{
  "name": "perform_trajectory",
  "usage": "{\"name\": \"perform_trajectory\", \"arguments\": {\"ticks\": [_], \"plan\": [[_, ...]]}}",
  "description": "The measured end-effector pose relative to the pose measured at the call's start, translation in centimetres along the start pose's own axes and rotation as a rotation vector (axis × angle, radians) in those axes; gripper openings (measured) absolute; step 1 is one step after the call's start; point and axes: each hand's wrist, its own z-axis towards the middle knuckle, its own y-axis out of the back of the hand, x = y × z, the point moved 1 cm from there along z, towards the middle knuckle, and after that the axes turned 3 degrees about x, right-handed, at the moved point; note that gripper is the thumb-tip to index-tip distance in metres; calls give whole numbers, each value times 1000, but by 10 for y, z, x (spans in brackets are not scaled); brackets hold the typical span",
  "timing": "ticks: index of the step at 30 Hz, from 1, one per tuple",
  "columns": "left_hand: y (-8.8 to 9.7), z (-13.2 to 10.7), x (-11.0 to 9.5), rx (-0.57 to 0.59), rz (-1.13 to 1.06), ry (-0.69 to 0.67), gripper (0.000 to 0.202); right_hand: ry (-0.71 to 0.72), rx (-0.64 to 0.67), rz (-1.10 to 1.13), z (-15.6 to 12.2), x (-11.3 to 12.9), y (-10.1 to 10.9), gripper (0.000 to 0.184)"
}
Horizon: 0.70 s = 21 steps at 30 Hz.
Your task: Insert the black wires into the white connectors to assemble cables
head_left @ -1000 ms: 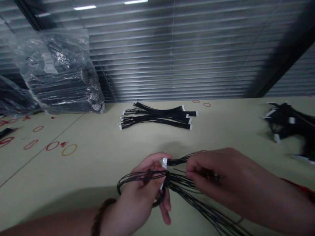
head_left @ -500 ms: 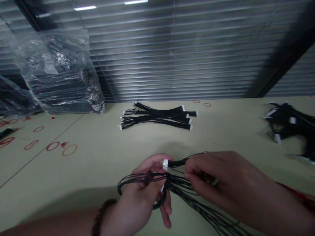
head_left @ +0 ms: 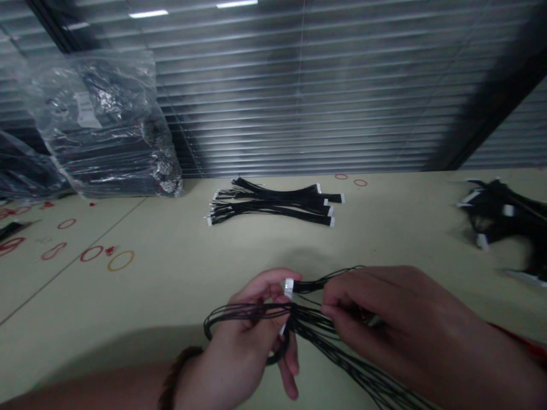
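Observation:
My left hand (head_left: 252,336) grips a loose bundle of thin black wires (head_left: 325,336), with a loop of them hanging around its fingers. A white plastic connector (head_left: 289,288) sticks up just above the left fingers at the end of a short black wire group. My right hand (head_left: 376,319) pinches several of the wires close to that connector, and its fingertips hide part of them. The long wire ends trail down past the lower edge of the picture. Farther up the table, a neat bundle of black wires with white connectors (head_left: 273,204) lies in front of me.
A heap of black wires with white connectors (head_left: 499,213) lies at the right. Plastic bags of wires (head_left: 102,131) stand at the back left, before window blinds (head_left: 299,85). The pale green table (head_left: 171,285) bears red and yellow ring marks (head_left: 120,261).
Both hands have sunk slightly lower in the view, and the right fingers have shifted along the wires. The held connector has moved with them. The bundle on the table has not moved.

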Motion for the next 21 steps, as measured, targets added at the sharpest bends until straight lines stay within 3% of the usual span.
{"name": "perform_trajectory", "arguments": {"ticks": [12,17,21], "plan": [[-4,-3,-5,45,-53,10,21,-18,40,-45,0,-2,1,10],[-4,-2,-3,87,-8,26,17,8,38,-102,-2,2,-8,15],[-4,1,-2,25,11,41,19,68,10,-179,2,3,-5,18]]}}
